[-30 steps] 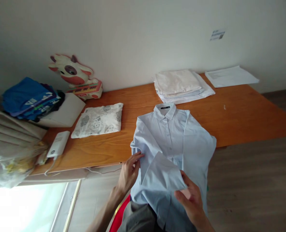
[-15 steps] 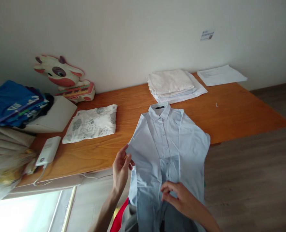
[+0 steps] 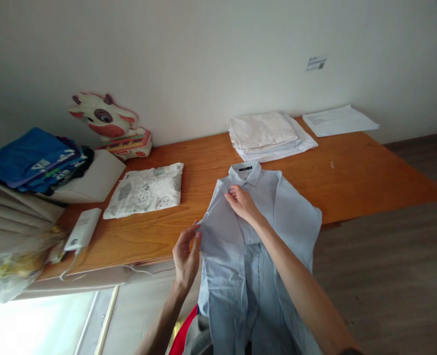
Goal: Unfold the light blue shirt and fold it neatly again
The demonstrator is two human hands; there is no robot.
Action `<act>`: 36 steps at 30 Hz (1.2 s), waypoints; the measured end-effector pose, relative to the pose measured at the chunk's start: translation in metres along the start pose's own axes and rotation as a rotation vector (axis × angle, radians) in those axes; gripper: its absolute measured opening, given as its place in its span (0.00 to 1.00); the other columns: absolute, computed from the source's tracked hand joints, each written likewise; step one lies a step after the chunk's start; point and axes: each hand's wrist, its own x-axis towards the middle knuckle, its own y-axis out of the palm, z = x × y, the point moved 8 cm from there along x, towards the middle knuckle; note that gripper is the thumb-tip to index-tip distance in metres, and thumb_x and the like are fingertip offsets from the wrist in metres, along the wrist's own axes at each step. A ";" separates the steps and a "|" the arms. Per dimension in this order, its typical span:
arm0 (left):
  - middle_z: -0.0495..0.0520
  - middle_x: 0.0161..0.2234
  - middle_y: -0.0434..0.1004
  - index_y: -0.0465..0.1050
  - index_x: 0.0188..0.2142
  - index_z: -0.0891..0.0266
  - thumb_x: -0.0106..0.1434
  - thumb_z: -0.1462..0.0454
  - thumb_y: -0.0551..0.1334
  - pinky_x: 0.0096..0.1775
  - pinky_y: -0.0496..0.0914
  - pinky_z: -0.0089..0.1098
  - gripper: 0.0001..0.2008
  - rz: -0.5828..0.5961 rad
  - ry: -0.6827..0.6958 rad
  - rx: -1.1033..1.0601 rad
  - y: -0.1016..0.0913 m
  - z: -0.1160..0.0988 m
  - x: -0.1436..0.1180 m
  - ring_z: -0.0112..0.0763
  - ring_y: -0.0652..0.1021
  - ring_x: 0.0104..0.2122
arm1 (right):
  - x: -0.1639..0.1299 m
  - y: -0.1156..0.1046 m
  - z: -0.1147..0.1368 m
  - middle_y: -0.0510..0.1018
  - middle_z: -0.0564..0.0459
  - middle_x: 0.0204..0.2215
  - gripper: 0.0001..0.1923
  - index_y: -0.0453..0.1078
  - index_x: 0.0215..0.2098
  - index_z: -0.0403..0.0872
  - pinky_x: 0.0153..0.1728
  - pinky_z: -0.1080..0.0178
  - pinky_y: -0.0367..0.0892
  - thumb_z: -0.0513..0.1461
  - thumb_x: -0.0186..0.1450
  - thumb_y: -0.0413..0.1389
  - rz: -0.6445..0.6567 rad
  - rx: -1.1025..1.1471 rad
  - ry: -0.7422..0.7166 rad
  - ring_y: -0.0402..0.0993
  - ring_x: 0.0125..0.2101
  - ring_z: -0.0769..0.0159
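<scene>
Bare table (image 3: 358, 172) lies open right of the shirt (image 3: 262, 222), and a clear strip runs between the shirt and the printed cloth (image 3: 144, 190). Behind the collar the white stack (image 3: 268, 135) blocks the way; papers (image 3: 338, 121) fill the far right corner. A charger (image 3: 82, 229) sits at the left edge.

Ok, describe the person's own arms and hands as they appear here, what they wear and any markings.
Both forearms are bare as far as the picture shows: no sleeves in view. The left hand and the right hand wear no gloves, and no rings, watch or bracelet can be seen at either wrist. No markings are visible on the arms. Both are slim, with long fingers. The upper arms lie outside the picture, so any sleeve higher up is hidden.
</scene>
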 end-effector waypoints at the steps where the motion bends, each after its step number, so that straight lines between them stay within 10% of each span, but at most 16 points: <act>1: 0.60 0.49 0.87 0.83 0.53 0.58 0.70 0.52 0.70 0.51 0.78 0.38 0.17 -0.031 -0.030 -0.044 0.000 0.005 0.001 0.42 0.85 0.49 | 0.013 0.003 -0.004 0.85 0.41 0.53 0.18 0.72 0.62 0.44 0.56 0.59 0.72 0.45 0.81 0.51 0.017 -0.043 0.022 0.83 0.51 0.58; 7: 0.56 0.40 0.87 0.84 0.43 0.59 0.66 0.53 0.73 0.43 0.78 0.34 0.14 -0.060 -0.101 -0.035 -0.012 0.032 0.009 0.39 0.85 0.40 | 0.028 0.018 -0.008 0.85 0.44 0.49 0.14 0.83 0.47 0.50 0.59 0.51 0.64 0.50 0.72 0.65 0.031 -0.325 0.029 0.77 0.56 0.48; 14: 0.56 0.40 0.87 0.88 0.39 0.56 0.68 0.57 0.69 0.44 0.76 0.36 0.09 0.006 -0.007 0.210 -0.020 0.030 0.009 0.42 0.84 0.41 | 0.029 0.025 0.003 0.85 0.39 0.49 0.15 0.82 0.48 0.45 0.58 0.49 0.62 0.44 0.78 0.55 0.015 -0.427 0.035 0.77 0.55 0.45; 29: 0.54 0.39 0.85 0.66 0.73 0.54 0.65 0.50 0.74 0.28 0.71 0.26 0.41 0.058 -0.303 -0.112 -0.012 0.035 0.021 0.28 0.78 0.26 | 0.071 0.066 0.018 0.85 0.36 0.49 0.25 0.65 0.70 0.43 0.53 0.55 0.69 0.47 0.84 0.41 0.122 -0.436 -0.040 0.82 0.50 0.51; 36: 0.54 0.49 0.81 0.74 0.52 0.52 0.71 0.52 0.70 0.49 0.79 0.36 0.15 -0.208 -0.205 -0.182 -0.040 0.065 -0.072 0.37 0.82 0.48 | 0.037 0.037 0.048 0.77 0.34 0.63 0.32 0.55 0.77 0.42 0.60 0.51 0.69 0.44 0.80 0.54 0.001 -0.283 -0.217 0.75 0.60 0.47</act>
